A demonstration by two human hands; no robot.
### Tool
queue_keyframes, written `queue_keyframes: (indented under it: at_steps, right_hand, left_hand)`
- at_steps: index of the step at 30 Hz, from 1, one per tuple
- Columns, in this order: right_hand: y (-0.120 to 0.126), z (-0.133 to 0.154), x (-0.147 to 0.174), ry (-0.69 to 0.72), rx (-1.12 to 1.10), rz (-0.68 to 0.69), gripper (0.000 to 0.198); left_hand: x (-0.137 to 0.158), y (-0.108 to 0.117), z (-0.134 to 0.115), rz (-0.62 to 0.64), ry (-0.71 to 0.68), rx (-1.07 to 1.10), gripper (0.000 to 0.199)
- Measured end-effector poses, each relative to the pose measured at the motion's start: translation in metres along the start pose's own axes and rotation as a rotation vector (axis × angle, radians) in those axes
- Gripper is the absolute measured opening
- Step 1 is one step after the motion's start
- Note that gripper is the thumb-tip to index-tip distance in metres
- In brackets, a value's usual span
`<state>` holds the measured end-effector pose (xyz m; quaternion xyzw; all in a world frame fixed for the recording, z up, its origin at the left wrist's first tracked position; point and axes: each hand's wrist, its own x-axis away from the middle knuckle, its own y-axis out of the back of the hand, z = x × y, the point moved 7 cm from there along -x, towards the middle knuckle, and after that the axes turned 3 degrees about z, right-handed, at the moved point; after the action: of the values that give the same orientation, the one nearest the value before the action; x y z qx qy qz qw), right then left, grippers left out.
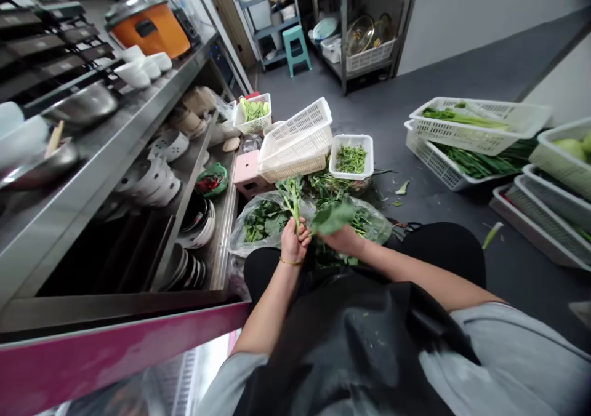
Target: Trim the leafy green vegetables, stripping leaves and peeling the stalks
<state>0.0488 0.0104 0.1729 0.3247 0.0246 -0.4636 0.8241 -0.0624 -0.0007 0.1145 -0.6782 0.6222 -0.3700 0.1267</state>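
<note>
A black apron (351,342) lies nearest the camera. Past its far edge, the left hand (295,242) clasps a leafy stalk (296,210) over a plastic bag's (237,237) right edge; the right hand (345,239), blurred, appears closed on a broad leaf (333,217). A hard tug could snap the stalk; a loose pinch could shed the leaf onto the floor (438,210). A small white basket (351,175) stands beyond; steel shelving (111,142) crowds the left.

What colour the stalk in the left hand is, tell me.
The stalk is light green, best seen in the head view.
</note>
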Motion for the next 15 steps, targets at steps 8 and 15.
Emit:
queue_keyframes:
  at_steps: [8,15]
  right_hand:
    - [0.009,-0.041,-0.023,-0.495,-0.437,0.025,0.023]
    - [-0.02,-0.03,0.026,-0.562,-0.524,-0.05,0.028]
  left_hand:
    - [0.001,-0.008,0.023,0.133,0.036,-0.233,0.038]
    - [-0.015,0.025,0.021,-0.109,0.062,-0.083,0.04]
